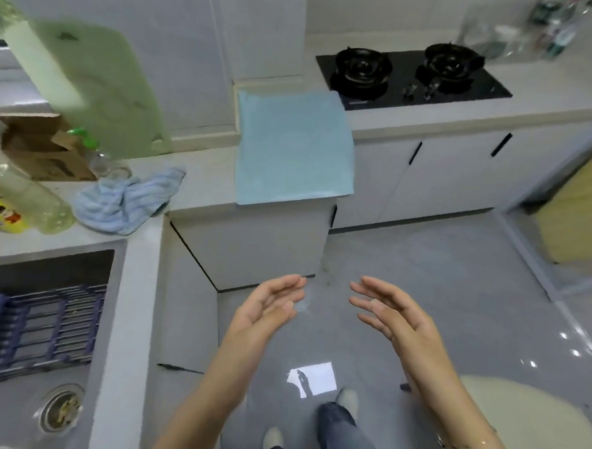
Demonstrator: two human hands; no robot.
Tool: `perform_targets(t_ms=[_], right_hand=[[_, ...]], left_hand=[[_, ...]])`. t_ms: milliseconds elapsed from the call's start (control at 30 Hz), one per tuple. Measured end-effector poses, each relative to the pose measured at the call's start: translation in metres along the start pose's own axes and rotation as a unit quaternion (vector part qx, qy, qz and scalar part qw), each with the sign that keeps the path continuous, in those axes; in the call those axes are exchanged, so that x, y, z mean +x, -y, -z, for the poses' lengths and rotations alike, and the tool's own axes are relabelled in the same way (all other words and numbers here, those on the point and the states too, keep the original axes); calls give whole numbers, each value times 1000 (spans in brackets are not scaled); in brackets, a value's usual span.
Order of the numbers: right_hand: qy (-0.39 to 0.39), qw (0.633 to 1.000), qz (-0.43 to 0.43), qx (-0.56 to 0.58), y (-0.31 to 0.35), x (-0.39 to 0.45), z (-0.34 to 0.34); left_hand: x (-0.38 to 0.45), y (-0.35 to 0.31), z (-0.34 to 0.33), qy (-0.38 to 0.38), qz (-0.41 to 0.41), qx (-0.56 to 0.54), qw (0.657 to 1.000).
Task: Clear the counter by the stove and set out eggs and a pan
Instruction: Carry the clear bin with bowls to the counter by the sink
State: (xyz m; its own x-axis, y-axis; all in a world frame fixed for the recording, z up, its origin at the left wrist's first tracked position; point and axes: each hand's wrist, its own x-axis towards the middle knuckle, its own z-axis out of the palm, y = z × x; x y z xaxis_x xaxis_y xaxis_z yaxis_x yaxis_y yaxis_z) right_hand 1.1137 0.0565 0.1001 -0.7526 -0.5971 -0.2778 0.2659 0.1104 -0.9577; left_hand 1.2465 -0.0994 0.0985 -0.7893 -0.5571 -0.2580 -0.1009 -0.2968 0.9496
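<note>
Both hands hang over the floor, palms facing, fingers loosely spread: the left hand (pixel 270 308) and right hand (pixel 390 313) hold nothing. A blue mat (pixel 293 146) covers the counter (pixel 205 183) corner beside the stove (pixel 409 76). Clutter at the counter's far right end is blurred.

Blue cloth (pixel 293 146) flat on counter (pixel 201 186) beside stove (pixel 413 76)
</note>
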Motion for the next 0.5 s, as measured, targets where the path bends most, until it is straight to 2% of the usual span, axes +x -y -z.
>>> perform_targets(t_ms=[200,500], right_hand=[[-40,999,8,21,21,58,55],[-91,994,19,51,68,156,177]], left_hand=[[80,-7,-62,54,19,23,998],[208,-35,-192,128,14,59,990]])
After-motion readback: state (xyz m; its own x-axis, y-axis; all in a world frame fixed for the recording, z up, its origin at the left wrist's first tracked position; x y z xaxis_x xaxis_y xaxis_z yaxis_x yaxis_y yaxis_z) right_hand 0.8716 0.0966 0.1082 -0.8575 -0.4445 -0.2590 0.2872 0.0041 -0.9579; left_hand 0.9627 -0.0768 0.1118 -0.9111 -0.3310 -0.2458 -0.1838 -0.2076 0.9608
